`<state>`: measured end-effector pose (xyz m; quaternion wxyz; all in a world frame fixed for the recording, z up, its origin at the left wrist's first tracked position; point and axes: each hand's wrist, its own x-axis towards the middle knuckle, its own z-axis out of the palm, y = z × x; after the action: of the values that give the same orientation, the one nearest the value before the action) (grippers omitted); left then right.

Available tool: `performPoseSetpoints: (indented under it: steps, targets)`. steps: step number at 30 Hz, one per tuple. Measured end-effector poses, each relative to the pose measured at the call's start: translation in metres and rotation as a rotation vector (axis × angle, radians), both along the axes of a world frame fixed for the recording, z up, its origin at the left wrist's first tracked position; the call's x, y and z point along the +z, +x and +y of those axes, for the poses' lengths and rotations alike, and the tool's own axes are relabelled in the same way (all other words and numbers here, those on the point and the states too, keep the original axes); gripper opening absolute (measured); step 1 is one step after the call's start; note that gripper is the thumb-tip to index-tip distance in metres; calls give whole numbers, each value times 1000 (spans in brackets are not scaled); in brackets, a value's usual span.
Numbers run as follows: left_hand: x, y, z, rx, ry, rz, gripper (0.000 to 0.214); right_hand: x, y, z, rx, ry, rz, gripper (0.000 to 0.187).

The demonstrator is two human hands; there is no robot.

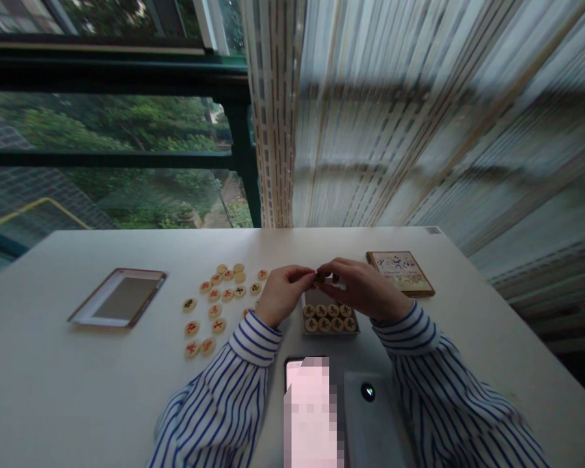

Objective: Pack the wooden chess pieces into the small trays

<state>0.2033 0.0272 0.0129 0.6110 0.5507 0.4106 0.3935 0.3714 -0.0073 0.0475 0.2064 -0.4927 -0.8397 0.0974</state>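
Above the far end of a small box (355, 333), my two hands meet at the fingertips. Both my left hand (283, 292) and my right hand (363, 286) are closed in a pinch on a Chinese chess piece (318, 277), mostly covered by the fingers. Rows of round wooden pieces with dark characters (328, 317) fill the near part of the box. The far part of the box is partly hidden by my hands. Left of my left hand lie several loose round pieces (214, 311), many with red characters, a few with dark ones, some showing plain faces.
Farther left on the white table (102, 383) lies a shallow rectangular tray or lid (136, 299). A box lid with Chinese writing (402, 272) is behind my right hand. Near me are a phone (292, 370), partly blurred out, and a grey device (370, 422). A curtain and window stand behind.
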Motion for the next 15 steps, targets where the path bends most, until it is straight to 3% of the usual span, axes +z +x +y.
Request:
performPoseSetpoints:
  steps: [12, 15]
  targets:
    - [-7, 0, 2, -43, 75, 67, 22, 0, 2, 0, -9, -34, -81, 19]
    - [-7, -4, 4, 8, 170, 180, 22, -2, 6, 2, -22, -39, -93, 18]
